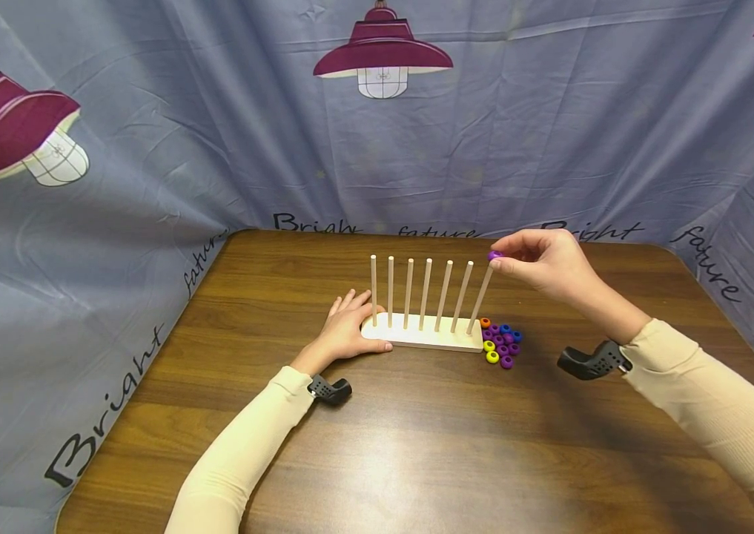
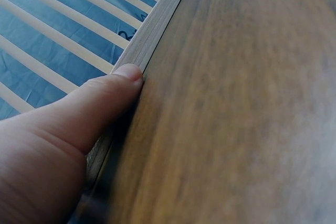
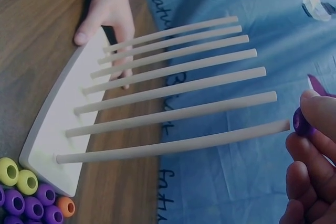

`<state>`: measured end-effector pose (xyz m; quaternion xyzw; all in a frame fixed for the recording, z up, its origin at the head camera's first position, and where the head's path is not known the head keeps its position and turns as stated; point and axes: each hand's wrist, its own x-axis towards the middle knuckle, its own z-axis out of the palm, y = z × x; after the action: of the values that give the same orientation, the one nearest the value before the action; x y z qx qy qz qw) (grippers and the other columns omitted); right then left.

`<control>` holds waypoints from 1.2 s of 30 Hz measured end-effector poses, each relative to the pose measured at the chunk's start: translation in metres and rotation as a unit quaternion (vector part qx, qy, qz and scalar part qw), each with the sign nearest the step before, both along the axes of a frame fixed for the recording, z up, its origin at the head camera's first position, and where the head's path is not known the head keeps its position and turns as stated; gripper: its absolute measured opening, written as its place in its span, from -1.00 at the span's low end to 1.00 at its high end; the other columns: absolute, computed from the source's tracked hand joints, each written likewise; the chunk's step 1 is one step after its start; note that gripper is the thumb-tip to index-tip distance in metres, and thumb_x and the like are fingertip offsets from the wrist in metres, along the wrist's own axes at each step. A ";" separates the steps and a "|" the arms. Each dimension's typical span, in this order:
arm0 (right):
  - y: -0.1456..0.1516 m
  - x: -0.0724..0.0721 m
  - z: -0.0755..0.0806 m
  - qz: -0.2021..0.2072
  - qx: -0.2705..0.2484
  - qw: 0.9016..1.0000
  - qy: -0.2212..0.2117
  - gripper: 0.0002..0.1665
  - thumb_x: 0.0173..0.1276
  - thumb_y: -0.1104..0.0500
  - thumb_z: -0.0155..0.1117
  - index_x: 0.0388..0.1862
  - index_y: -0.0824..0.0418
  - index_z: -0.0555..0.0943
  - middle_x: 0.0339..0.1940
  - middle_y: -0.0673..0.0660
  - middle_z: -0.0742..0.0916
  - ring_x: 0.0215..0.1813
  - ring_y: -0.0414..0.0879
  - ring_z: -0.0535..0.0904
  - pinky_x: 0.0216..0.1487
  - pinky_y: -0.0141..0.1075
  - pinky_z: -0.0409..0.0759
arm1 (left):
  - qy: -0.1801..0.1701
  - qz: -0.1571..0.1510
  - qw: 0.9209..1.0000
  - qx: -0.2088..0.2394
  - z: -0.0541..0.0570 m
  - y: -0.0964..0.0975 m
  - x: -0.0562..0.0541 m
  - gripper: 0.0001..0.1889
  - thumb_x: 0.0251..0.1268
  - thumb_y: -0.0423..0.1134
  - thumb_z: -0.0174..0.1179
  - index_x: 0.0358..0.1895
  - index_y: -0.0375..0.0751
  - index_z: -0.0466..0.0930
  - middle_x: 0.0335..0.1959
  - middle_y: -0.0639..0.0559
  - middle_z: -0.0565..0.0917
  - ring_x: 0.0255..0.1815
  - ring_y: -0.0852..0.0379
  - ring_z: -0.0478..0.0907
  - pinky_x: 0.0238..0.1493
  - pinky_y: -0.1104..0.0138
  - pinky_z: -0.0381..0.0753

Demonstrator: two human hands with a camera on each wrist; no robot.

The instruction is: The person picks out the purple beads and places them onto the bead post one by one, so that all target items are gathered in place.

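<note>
A pale wooden base (image 1: pixel 426 334) carries a row of several upright pegs, all bare. My left hand (image 1: pixel 345 330) grips the base's left end, its thumb (image 2: pixel 128 73) along the near edge and the other fingers on the far side. Between thumb and fingertips my right hand (image 1: pixel 553 263) pinches a purple bead (image 3: pixel 301 123). In the right wrist view the bead is just off the tip of the rightmost peg (image 3: pixel 210 142), with a small gap between them. Loose beads (image 1: pixel 499 341) in purple, yellow, blue and orange lie against the base's right end.
The brown wooden table (image 1: pixel 383 430) extends around the base on all sides. Behind it hangs a blue-grey curtain (image 1: pixel 517 148) printed with lamps and lettering. Each wrist wears a black camera band, the right one (image 1: pixel 593 361) hanging over the table right of the beads.
</note>
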<state>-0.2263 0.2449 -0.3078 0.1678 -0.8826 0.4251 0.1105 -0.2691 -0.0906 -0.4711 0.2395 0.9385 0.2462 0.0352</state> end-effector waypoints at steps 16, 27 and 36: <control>0.002 -0.001 -0.005 -0.005 0.007 1.000 -0.010 -0.73 0.24 0.24 0.52 -0.10 0.32 0.77 -0.45 -0.48 0.69 -0.41 -0.47 0.59 -0.41 -0.58 0.53 | -0.001 -0.005 1.000 -0.001 0.000 -0.001 -0.002 -0.23 0.01 0.27 0.46 0.31 0.02 0.57 0.64 -0.22 0.19 0.70 -0.30 -0.07 0.68 -0.17 -0.23; 0.000 -0.001 -0.009 -0.006 0.022 1.000 -0.006 -0.75 0.24 0.23 0.52 -0.13 0.32 0.77 -0.48 -0.47 0.68 -0.43 -0.46 0.57 -0.43 -0.56 0.51 | 0.000 -0.004 1.000 0.001 0.000 -0.001 -0.002 -0.24 0.01 0.26 0.46 0.30 0.02 0.57 0.63 -0.23 0.20 0.70 -0.31 -0.07 0.68 -0.18 -0.22; 0.000 0.000 -0.011 0.000 0.023 1.000 -0.005 -0.75 0.23 0.25 0.52 -0.13 0.33 0.77 -0.48 -0.45 0.68 -0.44 -0.44 0.57 -0.44 -0.55 0.51 | 0.000 -0.002 1.000 0.002 -0.002 -0.001 -0.002 -0.26 0.01 0.26 0.47 0.27 0.03 0.58 0.63 -0.23 0.20 0.70 -0.30 -0.07 0.68 -0.17 -0.22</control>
<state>-0.2265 0.2451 -0.3184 0.1677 -0.8929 0.4052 0.1020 -0.2710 -0.0912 -0.4729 0.2411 0.9376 0.2480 0.0353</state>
